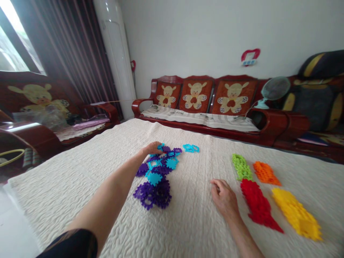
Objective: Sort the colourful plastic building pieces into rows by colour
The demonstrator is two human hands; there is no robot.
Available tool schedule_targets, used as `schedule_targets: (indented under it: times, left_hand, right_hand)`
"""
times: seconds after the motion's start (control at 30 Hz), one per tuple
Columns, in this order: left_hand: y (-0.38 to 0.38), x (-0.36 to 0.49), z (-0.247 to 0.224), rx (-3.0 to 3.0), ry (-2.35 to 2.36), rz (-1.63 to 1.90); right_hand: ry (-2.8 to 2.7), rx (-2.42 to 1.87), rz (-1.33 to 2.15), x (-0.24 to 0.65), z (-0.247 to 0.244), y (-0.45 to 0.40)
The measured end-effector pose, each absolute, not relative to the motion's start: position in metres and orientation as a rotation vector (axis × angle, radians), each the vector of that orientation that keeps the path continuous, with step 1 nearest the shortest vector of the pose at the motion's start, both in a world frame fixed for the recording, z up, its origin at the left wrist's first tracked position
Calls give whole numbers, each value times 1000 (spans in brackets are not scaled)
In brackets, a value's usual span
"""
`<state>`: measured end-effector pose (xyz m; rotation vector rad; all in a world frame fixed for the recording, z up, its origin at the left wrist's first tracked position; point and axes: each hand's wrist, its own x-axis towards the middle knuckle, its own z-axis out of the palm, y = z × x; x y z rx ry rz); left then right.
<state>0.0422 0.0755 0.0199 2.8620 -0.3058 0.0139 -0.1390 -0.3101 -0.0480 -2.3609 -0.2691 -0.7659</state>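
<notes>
My left hand (pixel 154 147) reaches to the far side of a mixed pile of purple gear pieces (pixel 152 195) and light-blue gear pieces (pixel 172 163). Its fingers and thumb close around a light-blue gear piece (pixel 161 146) at the pile's edge; the fingertips are partly hidden. My right hand (pixel 224 197) rests on the cream quilted cover (pixel 193 222), fingers curled in, with nothing visible in them. Just right of the pile lie a few light-blue pieces (pixel 191 148) apart from it.
On the right, pieces are grouped by colour: green (pixel 242 167), orange (pixel 266 173), red (pixel 258 204) and yellow (pixel 297 213). Beyond the covered surface stands a wooden sofa (pixel 193 123) with bear cushions. A small fan (pixel 275 88) sits at its right end.
</notes>
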Motion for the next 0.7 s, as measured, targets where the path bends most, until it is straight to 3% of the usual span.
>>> schedule_targets:
  times: [0.7]
  left_hand:
    - [67, 13, 18, 2778, -87, 219]
  right_hand:
    - [-243, -2364, -795, -138, -47, -306]
